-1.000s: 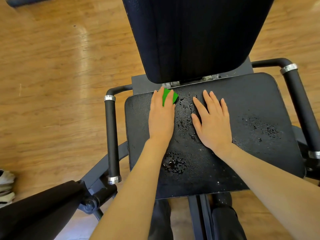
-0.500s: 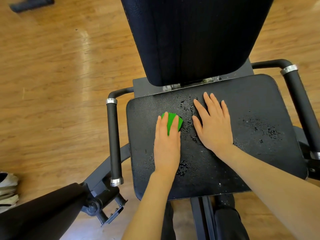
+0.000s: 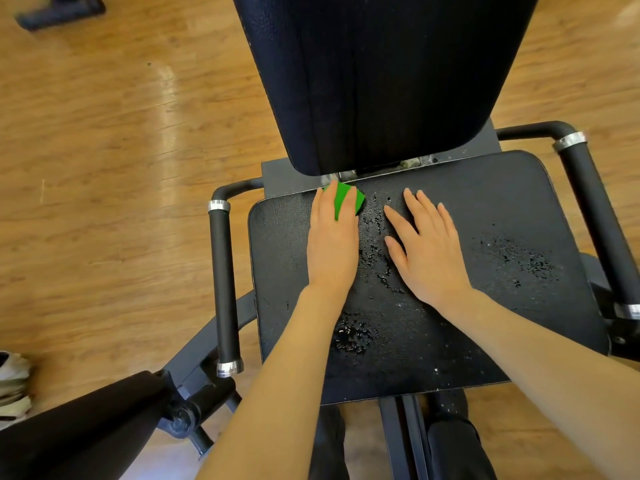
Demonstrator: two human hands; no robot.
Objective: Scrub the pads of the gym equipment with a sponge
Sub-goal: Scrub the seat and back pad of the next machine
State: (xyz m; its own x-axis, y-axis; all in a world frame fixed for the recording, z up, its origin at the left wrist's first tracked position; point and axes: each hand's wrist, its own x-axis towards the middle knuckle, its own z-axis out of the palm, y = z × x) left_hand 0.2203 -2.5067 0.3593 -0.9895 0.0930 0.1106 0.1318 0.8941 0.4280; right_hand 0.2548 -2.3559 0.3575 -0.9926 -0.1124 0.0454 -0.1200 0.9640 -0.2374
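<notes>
Head view looks down on our two hands working the seat pad [image 3: 519, 209] of the gym machine. Our left hand [image 3: 332, 244] lies flat on the green sponge [image 3: 344, 199], fingers straight and close together, pressing it down at the far edge of the seat pad, just below the backrest pad [image 3: 381, 81]. Only the front of the sponge shows between and past the fingertips. Our right hand [image 3: 429, 251] rests beside it on the pad, palm down, fingers straight and slightly spread, holding nothing and seeming to brace us. Water beads [image 3: 516, 258] sit in patches on the right part of the seat, between the hands, and near our left wrist.

We judge the risks as these. The sponge is pinned only by flat pressure, not gripped, so a quick stroke on the wet surface could let it slide out from under the fingers. At the far edge it could snag in the gap where the metal bracket [image 3: 415, 162] shows under the backrest. Our bracing hand sits on wet vinyl and might slip if we lean harder. The right patch of beads could be left unscrubbed, and water may run onto the wooden floor [image 3: 104, 168].
</notes>
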